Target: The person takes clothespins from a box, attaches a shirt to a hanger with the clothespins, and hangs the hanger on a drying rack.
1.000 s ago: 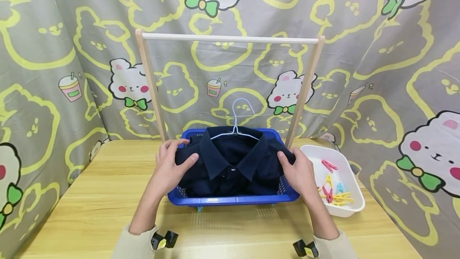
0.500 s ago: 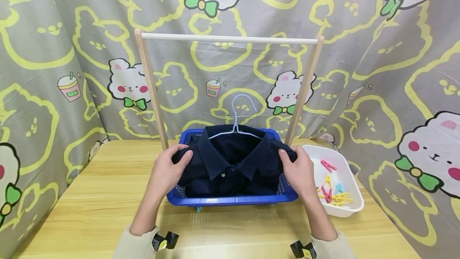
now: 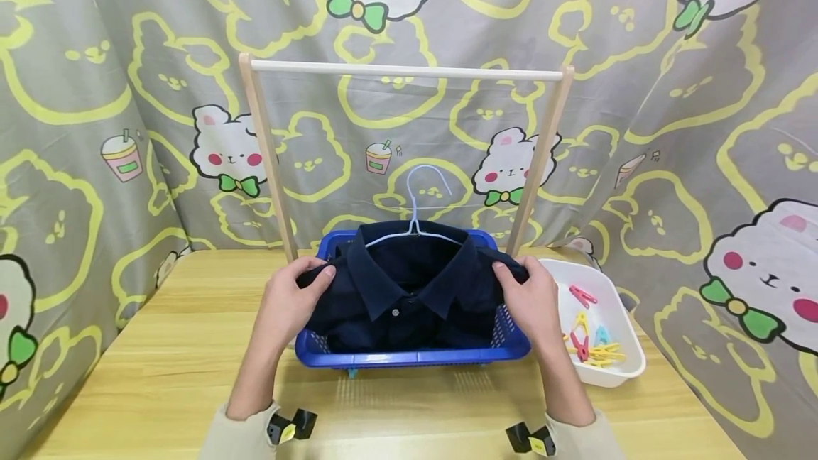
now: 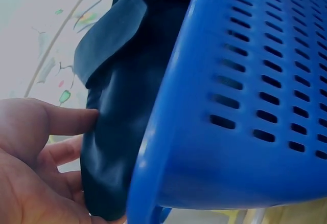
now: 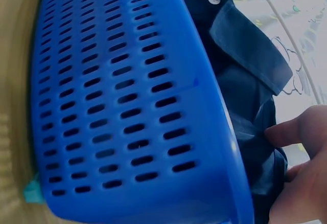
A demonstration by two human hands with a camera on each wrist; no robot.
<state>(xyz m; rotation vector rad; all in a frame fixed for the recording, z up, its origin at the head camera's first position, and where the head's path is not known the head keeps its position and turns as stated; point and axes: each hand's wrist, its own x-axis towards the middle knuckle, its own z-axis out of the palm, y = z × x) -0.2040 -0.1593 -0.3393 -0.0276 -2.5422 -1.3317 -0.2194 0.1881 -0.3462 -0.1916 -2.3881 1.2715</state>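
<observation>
A dark navy collared shirt [image 3: 409, 318] lies bunched in a blue perforated basket [image 3: 415, 358], its collar facing up. Inside the collar sits a thin pale wire hanger [image 3: 414, 222], its hook standing above the shirt. My left hand [image 3: 290, 300] pinches one shoulder of the shirt between thumb and fingers, near the basket's left side. At the other shoulder, my right hand [image 3: 532, 300] pinches the cloth likewise. In the left wrist view the thumb presses the shirt [image 4: 115, 132] from the front with fingers behind. The hanger's arms are hidden under the cloth.
Behind the basket rises a wooden rack with a white crossbar [image 3: 409, 71]. A white tray [image 3: 629, 368] right of the basket holds red, yellow and blue clothes pegs [image 3: 603, 355]. A patterned curtain [image 3: 396, 13] surrounds the wooden table [image 3: 192, 318].
My left hand has moved slightly left and down, closing its fingers on the shirt's shoulder and drawing it outward. The hanger has shifted slightly left and up. The right hand has barely moved.
</observation>
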